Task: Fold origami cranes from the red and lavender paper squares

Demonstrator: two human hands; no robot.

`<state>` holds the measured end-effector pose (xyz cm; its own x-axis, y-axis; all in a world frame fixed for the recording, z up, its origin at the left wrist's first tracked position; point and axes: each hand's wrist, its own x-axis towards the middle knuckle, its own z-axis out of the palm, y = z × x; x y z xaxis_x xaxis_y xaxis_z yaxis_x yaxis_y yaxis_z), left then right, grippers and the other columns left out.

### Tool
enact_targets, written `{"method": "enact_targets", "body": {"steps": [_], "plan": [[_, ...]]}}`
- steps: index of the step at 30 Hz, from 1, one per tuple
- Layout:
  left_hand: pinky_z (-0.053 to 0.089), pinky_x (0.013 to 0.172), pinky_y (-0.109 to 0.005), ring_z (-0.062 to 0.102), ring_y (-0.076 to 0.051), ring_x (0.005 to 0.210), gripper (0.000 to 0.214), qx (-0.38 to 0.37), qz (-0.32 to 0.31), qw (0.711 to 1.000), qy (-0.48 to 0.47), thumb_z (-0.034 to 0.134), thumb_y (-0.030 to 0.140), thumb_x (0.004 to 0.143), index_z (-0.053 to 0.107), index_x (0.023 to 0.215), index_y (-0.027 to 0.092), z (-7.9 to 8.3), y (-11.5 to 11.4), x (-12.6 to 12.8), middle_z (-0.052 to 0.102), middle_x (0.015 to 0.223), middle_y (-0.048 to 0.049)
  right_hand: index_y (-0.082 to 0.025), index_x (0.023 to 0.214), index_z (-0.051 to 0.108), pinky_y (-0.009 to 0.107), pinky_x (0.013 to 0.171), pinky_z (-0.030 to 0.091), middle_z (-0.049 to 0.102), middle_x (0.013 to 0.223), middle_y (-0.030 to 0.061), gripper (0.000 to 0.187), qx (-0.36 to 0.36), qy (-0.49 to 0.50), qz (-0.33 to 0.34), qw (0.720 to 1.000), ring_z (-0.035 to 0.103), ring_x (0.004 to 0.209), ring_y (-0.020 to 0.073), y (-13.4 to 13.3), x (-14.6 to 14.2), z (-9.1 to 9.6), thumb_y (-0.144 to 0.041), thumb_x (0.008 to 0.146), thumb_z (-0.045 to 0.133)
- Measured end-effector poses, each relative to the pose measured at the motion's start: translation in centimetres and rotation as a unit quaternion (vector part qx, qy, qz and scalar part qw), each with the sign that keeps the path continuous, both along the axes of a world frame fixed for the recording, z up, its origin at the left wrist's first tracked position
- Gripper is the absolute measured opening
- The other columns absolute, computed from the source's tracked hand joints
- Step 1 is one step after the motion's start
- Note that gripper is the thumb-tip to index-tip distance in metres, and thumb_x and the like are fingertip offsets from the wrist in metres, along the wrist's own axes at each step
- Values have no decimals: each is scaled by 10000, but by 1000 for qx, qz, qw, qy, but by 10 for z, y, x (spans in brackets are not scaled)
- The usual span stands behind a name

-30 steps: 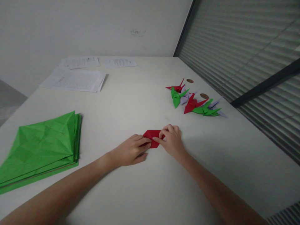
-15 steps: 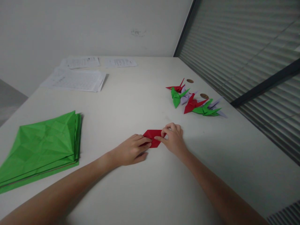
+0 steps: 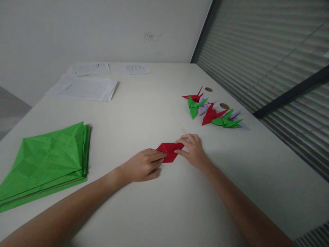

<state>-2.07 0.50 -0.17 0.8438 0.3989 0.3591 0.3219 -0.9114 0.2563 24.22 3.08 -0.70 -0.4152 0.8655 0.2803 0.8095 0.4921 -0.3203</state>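
Note:
A small folded piece of red origami paper point(image 3: 171, 152) lies on the white table between my hands. My left hand point(image 3: 145, 164) is closed on its left end, the fingers together and pressing it against the tabletop; the thumb rests lower, on the table. At the paper's right corner, my right hand point(image 3: 191, 149) has its thumb below and its fingers above, closed around that corner. My fingers partly cover both ends of the paper. Beyond my right hand stand several folded paper cranes, among them a red crane point(image 3: 212, 114) and a green crane point(image 3: 194, 106).
To the left lies a stack of creased green paper point(image 3: 51, 154). Printed sheets point(image 3: 87, 89) are spread at the far left of the table point(image 3: 144, 113). Two round brown discs point(image 3: 224, 106) sit by the right edge, beside a window with blinds point(image 3: 272, 51).
My right thumb has shifted slightly right along the paper, and the right fingers have straightened over its upper corner. More of the red surface shows. My left hand has hardly moved.

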Motion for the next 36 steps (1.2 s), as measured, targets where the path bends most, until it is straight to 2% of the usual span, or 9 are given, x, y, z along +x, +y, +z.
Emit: {"method": "enact_targets", "body": {"steps": [3,6,10,16,21,25,31,33,36], "plan": [[472,992,-426,603,-270,1151,287,26,6,1000,15,484,257,933,614,1122,85,3,-2,0,639,1243,-176,-293,1125,695,417,946,347,647,1182,53,250,-3,-10,114,993,476,1118,240,-6,-2,8,-256,945,526],[426,1007,-459,567,-283,1205,338,68,28,997,29,463,320,963,576,1195,102,6,-5,2,647,1235,-171,-260,1119,706,425,910,350,683,1055,69,248,-7,-32,129,991,516,1023,238,-13,-7,18,-287,930,546],[387,1006,-489,516,-314,1248,427,90,79,992,47,442,449,978,577,1212,119,9,-9,4,647,1237,-156,-218,971,746,405,849,378,649,818,55,230,-35,-34,152,987,537,866,209,-23,-16,28,-340,925,556],[398,931,-485,565,-313,1135,533,29,140,988,60,440,559,949,608,1175,106,11,-8,4,644,1217,-162,-239,938,749,455,969,396,640,1208,82,149,-41,24,193,980,498,1159,263,-29,-24,29,-304,882,627],[362,1003,-477,473,-314,1266,521,6,171,985,36,493,502,929,558,1272,116,10,-12,7,581,1329,-153,-210,1132,699,450,920,434,633,1117,114,283,-53,11,211,976,527,1060,258,-32,-27,22,-290,867,641],[415,921,-448,550,-299,1095,411,-8,188,981,42,575,421,875,629,1159,129,10,-14,9,631,1215,-138,-195,1227,639,426,895,436,629,1084,108,357,-50,-10,217,975,524,1017,246,-33,-28,21,-236,872,622],[411,906,-410,567,-248,1153,372,-3,145,988,57,497,121,888,556,1254,128,9,-12,6,620,1281,-125,-202,1152,675,399,842,418,627,959,84,270,-33,-25,200,979,517,937,229,-29,-24,22,-269,898,615],[410,909,-408,570,-242,1176,352,1,130,990,53,483,112,894,560,1237,133,8,-11,5,614,1296,-128,-207,1113,690,380,816,415,622,931,78,233,-20,-24,197,980,519,914,218,-28,-25,20,-295,923,586],[403,931,-424,564,-259,1197,258,2,130,991,44,519,223,917,595,1149,139,7,-12,6,616,1296,-134,-205,1040,702,362,801,412,619,891,68,213,0,-18,201,979,528,883,202,-29,-27,18,-315,953,542]]}}
